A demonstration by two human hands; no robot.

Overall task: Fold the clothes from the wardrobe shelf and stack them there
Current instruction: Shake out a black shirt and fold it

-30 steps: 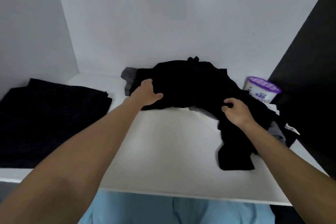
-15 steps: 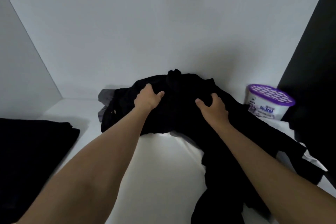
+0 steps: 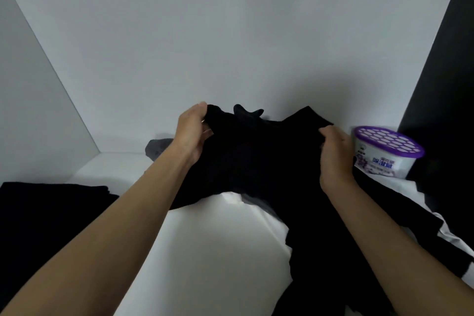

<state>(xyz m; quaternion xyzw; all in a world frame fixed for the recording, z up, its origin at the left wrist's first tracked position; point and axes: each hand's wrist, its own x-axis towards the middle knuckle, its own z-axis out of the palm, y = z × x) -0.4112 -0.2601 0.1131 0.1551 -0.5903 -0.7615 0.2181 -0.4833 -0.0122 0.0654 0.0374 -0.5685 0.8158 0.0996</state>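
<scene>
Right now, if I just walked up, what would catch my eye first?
Two bare hands, the left hand and right hand, gripping a black garment lifted at the back of the white shelf. At right stands a white tub with a purple lid; at left lies a dark folded pile.

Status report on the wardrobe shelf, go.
Left hand and right hand both gripping the black garment, raised off the shelf. Folded black stack at left. Purple-lidded tub close beside right hand.

Black garment (image 3: 256,161) hides the right hand's (image 3: 333,154) fingertips.
</scene>
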